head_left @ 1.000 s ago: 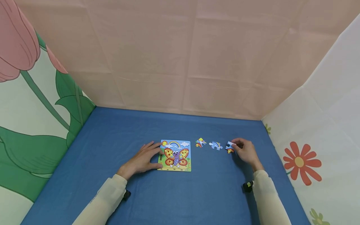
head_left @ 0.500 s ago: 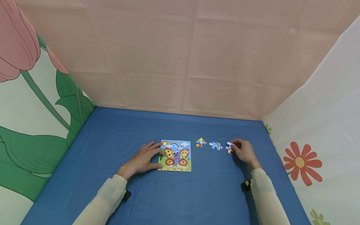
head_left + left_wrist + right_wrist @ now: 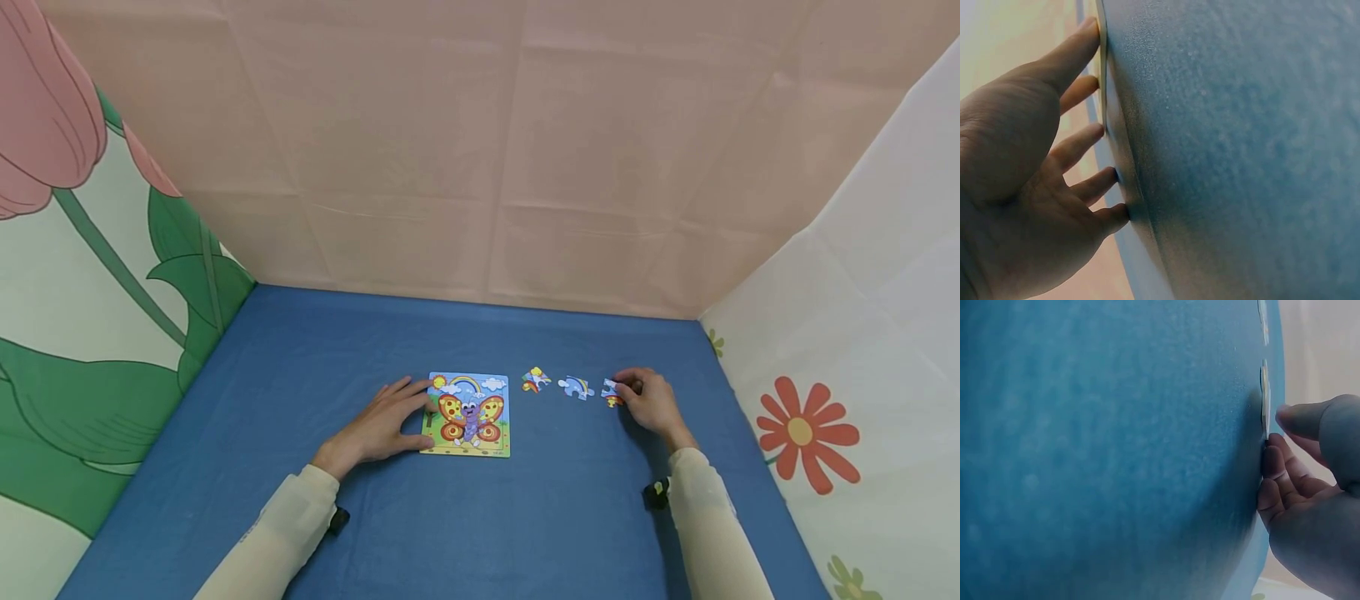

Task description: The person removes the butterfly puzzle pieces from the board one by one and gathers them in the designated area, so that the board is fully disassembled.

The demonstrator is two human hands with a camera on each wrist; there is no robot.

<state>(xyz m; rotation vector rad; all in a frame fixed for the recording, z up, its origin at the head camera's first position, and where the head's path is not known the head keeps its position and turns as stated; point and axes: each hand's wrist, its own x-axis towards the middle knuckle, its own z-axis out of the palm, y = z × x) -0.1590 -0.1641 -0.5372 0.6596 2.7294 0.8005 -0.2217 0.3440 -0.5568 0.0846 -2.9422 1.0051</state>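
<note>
A square butterfly jigsaw puzzle (image 3: 471,417) lies flat on the blue cloth in the head view. My left hand (image 3: 378,425) rests at its left side with spread fingers; in the left wrist view the thumb and some fingertips touch its edge, the others the cloth. To the right lies a row of loose puzzle pieces: a yellow-red-blue piece (image 3: 536,380), a rainbow piece (image 3: 576,387) and a blue-orange piece (image 3: 612,393). My right hand (image 3: 651,402) is beside the last one, partly covering it. The right wrist view shows the thumb apart from the flat piece (image 3: 1265,403), with fingertips low at its near end.
The blue cloth (image 3: 480,533) spreads around the puzzle and in front of both arms. A beige backdrop (image 3: 480,150) rises behind the table. Flower-printed side panels stand at left (image 3: 90,400) and right (image 3: 847,333). Each wrist carries a small dark camera.
The blue-orange piece has shifted slightly left and now lies flat on the cloth, with my right thumb off it. The left hand and the puzzle have not moved.
</note>
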